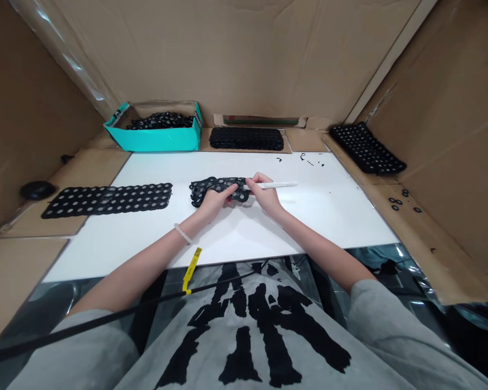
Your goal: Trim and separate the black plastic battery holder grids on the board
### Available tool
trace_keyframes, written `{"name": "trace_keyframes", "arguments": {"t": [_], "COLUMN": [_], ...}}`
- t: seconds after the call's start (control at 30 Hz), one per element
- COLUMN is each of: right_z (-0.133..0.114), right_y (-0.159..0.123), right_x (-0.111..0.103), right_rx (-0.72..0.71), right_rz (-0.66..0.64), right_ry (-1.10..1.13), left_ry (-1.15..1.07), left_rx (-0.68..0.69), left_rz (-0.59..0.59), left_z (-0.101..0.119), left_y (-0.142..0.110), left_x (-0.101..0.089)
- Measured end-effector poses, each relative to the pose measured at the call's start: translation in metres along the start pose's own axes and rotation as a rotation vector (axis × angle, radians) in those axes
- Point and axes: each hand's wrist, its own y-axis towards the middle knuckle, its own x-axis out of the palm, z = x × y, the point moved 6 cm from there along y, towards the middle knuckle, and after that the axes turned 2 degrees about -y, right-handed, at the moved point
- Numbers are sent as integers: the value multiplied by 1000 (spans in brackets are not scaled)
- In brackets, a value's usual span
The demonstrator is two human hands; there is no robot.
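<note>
My left hand [215, 202] is closed on a black rubber sheet of joined rings [203, 188], lifted at the middle of the white board [325, 216]. Its thumb lies across the top of the sheet, and the other fingers are mostly hidden. My right hand [265, 194] grips a white pen-like tool [282, 184]. The tool's tip points left at the sheet's right end, and its back end sticks out to the right. Left of my hands, another black perforated sheet [109, 199] lies flat, partly on the board and partly on cardboard.
A turquoise box [158, 140] of black ring pieces stands back left. Beside it lies a stack of black sheets [246, 138]. More sheets [366, 147] rest at the right cardboard wall [451, 135]. Loose black rings [395, 201] and scraps are scattered right. A black cable [117, 315] crosses my lap.
</note>
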Motion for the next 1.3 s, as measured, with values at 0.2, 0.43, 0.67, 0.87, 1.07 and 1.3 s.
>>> {"name": "trace_keyframes", "arguments": {"t": [0.2, 0.43, 0.67, 0.87, 1.07, 1.3], "right_z": [1, -7, -7, -6, 15, 19], "right_y": [-5, -13, -11, -8, 2, 0], "right_x": [0, 7, 7, 4, 3, 6], "right_rx": [-48, -106, -139, -141, 42, 36], "right_rz": [48, -34, -38, -43, -65, -59], "right_ry": [-144, -346, -415, -419, -55, -37], "left_ry": [-5, -169, -254, -226, -231, 207], "left_rx": [-86, -257, -313, -357, -243, -134], "left_rz": [52, -31, -59, -96, -52, -23], "left_z": [-13, -16, -14, -15, -14, -4], "left_y": [-1, -6, -3, -6, -1, 2], "left_x": [-4, 1, 0, 4, 1, -14]}}
